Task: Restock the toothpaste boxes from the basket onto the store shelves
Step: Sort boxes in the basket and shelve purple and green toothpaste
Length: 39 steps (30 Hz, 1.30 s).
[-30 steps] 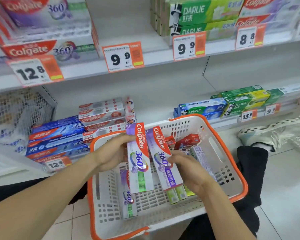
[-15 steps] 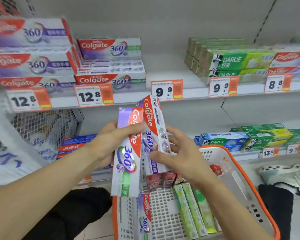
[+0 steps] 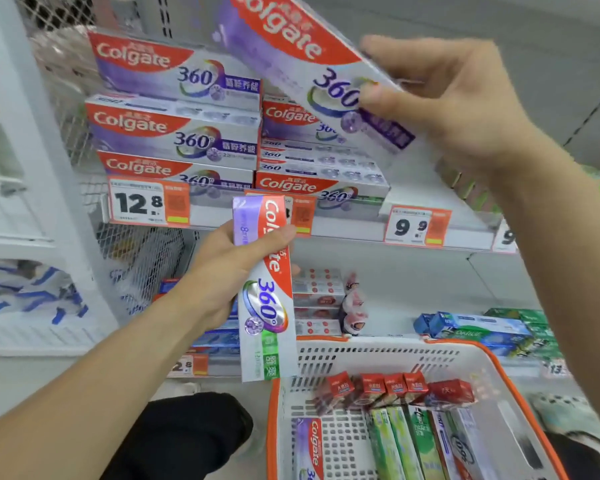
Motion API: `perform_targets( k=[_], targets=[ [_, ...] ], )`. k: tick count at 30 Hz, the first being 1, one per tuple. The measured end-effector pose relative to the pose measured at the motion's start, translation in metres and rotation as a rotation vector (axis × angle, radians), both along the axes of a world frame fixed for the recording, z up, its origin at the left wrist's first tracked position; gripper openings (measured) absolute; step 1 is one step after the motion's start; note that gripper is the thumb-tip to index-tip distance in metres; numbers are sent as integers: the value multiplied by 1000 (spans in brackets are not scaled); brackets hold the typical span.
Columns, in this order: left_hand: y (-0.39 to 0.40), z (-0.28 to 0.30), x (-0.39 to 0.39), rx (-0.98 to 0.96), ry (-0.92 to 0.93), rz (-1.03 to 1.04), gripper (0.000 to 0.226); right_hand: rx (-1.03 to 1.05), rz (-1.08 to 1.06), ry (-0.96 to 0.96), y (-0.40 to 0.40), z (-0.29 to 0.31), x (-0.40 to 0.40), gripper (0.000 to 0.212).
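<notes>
Your hands each grip one purple-and-white Colgate 360 carton: the right hand (image 3: 444,109) tilts its raised carton (image 3: 312,74) toward the matching shelf stack (image 3: 174,109), apparently to add it, while the left hand (image 3: 222,275) holds the upright spare carton (image 3: 265,289) above the orange-rimmed white basket (image 3: 361,355).

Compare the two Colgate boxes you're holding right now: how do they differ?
The box in the right hand, the purple-banded Colgate 360 box, is raised to the upper shelf's stacks and tilted diagonally; the box in the left hand, the green-banded Colgate 360 box, stands upright, lower, in front of the shelf edge. The first carries a purple strip at its end, the second a green one. Both are red-and-white Colgate 360 cartons, each held in one hand.
</notes>
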State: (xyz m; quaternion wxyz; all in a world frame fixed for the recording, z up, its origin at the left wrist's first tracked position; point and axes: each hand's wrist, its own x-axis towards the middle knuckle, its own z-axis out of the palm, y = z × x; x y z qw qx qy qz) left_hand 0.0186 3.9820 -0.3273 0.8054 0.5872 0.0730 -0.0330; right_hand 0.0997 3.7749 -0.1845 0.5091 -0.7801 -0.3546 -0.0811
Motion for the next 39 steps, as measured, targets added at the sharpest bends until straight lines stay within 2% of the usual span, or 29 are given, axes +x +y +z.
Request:
perform_targets(
  k=[4, 10, 12, 14, 17, 20, 26, 30, 35, 39],
  targets=[
    [7, -1, 6, 23, -9, 3, 45, -212, 23, -235, 67, 14, 39, 51],
    [11, -8, 12, 70, 23, 27, 49, -421, -19, -362, 137, 0, 67, 41],
    [14, -10, 13, 78, 24, 33, 44, -544, -92, -466, 143, -12, 72, 50],
    [17, -13, 13, 80, 28, 36, 47, -627, -145, -507, 142, -20, 73, 64],
    [18, -16, 15, 77, 37, 29, 46, -581, -27, -423, 134, -18, 68, 82],
    [15, -19, 16, 74, 49, 31, 38, -564, -2, -392, 132, -12, 67, 89],
    [13, -19, 16, 79, 43, 16, 58, -548, -48, -478, 131, -20, 63, 82],
    [13, -20, 16, 90, 42, 13, 57, -531, -79, -498, 134, -23, 64, 81],
    [14, -23, 17, 112, 49, 14, 46, -485, -72, -413, 136, -21, 64, 86],
    [14, -25, 18, 118, 49, 15, 42, -530, -95, -420, 134, -18, 65, 78]
  ],
)
